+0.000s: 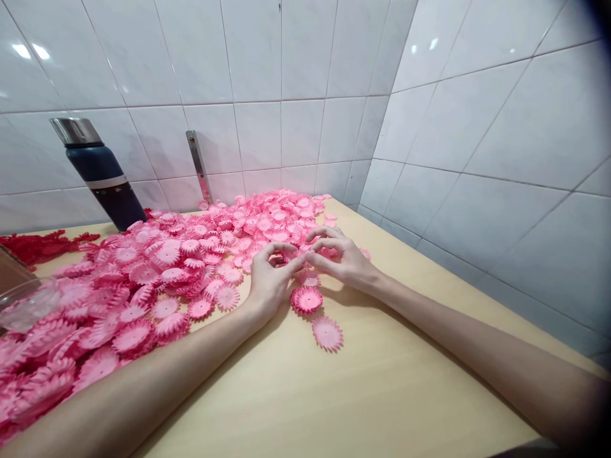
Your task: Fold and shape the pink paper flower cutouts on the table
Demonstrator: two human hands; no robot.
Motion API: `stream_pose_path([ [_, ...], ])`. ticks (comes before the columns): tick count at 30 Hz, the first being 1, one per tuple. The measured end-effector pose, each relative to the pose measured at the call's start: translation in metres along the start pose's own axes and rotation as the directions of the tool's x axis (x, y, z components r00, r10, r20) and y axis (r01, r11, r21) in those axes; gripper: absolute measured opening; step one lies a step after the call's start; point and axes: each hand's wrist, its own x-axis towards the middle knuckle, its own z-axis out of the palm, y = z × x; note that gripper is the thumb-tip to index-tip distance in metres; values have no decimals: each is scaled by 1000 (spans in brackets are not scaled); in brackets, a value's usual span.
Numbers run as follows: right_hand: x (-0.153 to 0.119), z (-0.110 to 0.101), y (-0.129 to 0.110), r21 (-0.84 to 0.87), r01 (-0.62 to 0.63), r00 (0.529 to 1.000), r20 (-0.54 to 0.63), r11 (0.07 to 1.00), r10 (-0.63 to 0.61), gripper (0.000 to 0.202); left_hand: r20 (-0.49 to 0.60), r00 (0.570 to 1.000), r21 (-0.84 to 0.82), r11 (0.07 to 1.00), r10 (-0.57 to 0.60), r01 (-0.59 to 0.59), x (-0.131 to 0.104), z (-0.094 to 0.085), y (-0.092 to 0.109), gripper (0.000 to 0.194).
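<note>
My left hand (273, 272) and my right hand (344, 259) meet above the table at the edge of a pink heap. Thumbs and fingertips are closed in a pinch close to each other; whatever lies between them is too small or hidden to make out. Pink shows behind the fingers, perhaps only the heap. Just below the hands lies a deeper-pink stack of scalloped flower discs (306, 299). A single pale pink flower disc (328, 334) rests flat in front of that stack, and another disc (309, 278) is partly covered by my fingers.
A large heap of pink flower discs (167, 254) spreads from the back to the left front. Behind it stands a dark blue bottle (107, 175) with a metal cap. Red pieces (45, 247) and a clear plastic container (28, 305) are at left. Tiled walls (305, 130) border the table (391, 381).
</note>
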Motion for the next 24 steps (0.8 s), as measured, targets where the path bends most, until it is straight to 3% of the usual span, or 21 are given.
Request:
stream_pose_path([
  [7,2,4,4,-124,148,978,-128,981,-164,19,-96,995,-15,999,33,-35,-2,5,5,15],
  [14,4,12,-1,-255,307,885,-277,917,-373,23,-134,982,43,991,130,-125,-1,5,1,19],
  [17,2,12,0,-277,297,858,-344,914,-383,25,-136,984,7,993,119,-119,1,4,-1,20],
  [21,0,1,11,-282,202,822,-472,938,-319,30,-309,951,-185,982,-21,-39,7,3,-2,18],
  [24,2,-5,21,-322,84,803,-539,943,-256,21,-281,960,-102,994,2,-32,7,2,-2,16],
])
